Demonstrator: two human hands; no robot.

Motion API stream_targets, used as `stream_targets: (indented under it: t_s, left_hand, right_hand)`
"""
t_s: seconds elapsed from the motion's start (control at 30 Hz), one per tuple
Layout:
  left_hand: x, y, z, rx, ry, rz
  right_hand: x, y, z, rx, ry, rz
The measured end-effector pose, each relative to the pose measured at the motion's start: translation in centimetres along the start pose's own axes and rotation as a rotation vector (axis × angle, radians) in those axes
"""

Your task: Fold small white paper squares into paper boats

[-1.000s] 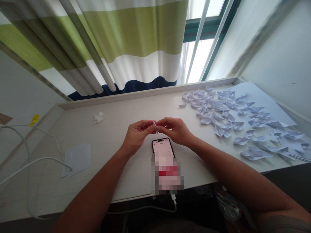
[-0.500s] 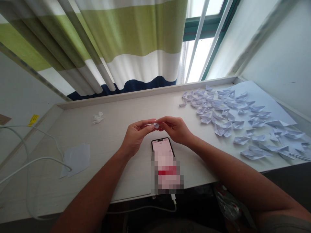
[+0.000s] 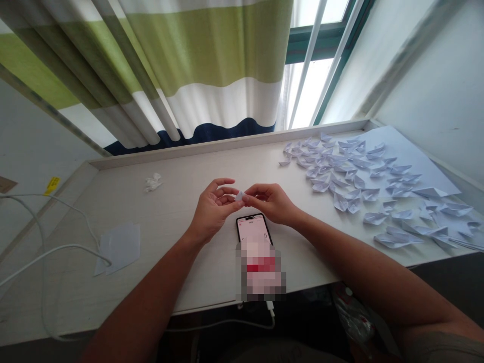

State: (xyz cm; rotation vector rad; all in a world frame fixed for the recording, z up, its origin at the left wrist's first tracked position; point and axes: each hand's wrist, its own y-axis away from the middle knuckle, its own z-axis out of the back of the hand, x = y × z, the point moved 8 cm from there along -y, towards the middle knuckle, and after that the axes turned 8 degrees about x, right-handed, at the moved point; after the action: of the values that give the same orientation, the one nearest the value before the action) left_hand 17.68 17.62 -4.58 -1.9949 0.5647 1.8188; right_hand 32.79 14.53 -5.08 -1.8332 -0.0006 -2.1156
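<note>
My left hand (image 3: 212,206) and my right hand (image 3: 269,201) meet above the middle of the white table (image 3: 181,222). Between their fingertips is a tiny folded piece of white paper (image 3: 239,195). My right hand pinches it with thumb and forefinger. My left hand's fingers are partly spread, with fingertips touching the paper from the left. Just below the hands a phone (image 3: 257,254) lies flat with its screen lit.
Several small folded paper boats (image 3: 351,176) lie spread on the right side, partly on a large white sheet (image 3: 412,151). A crumpled scrap (image 3: 153,182) and a flat paper piece (image 3: 118,247) lie at left, beside a white cable (image 3: 49,252). A striped curtain (image 3: 181,65) hangs behind.
My left hand's fingers have opened and spread from a closed pinch. The small paper has turned a little between the fingertips. The hands stay in the same place.
</note>
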Motion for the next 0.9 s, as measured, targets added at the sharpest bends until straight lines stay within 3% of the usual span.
stream_targets:
  t_s: [0.27,0.37,0.53,0.73,0.9]
  left_hand:
    - [0.3,-0.4,-0.7,0.122,-0.102,-0.039]
    - [0.1,-0.3,-0.7,0.109,-0.139,-0.086]
    - [-0.1,0.0,-1.0,0.126,-0.162,-0.113]
    - [0.0,0.0,-1.3,0.205,-0.237,-0.117]
    - [-0.6,0.0,-1.0,0.154,-0.289,-0.19]
  right_hand:
    - [0.5,0.1,0.2,-0.01,-0.093,0.016]
    - [0.2,0.1,0.1,0.007,-0.119,0.008]
    - [0.3,0.2,0.1,-0.012,-0.071,0.008]
    - [0.6,0.1,-0.1,0.057,-0.032,0.018]
    - [0.3,-0.1,0.1,0.055,-0.113,0.021]
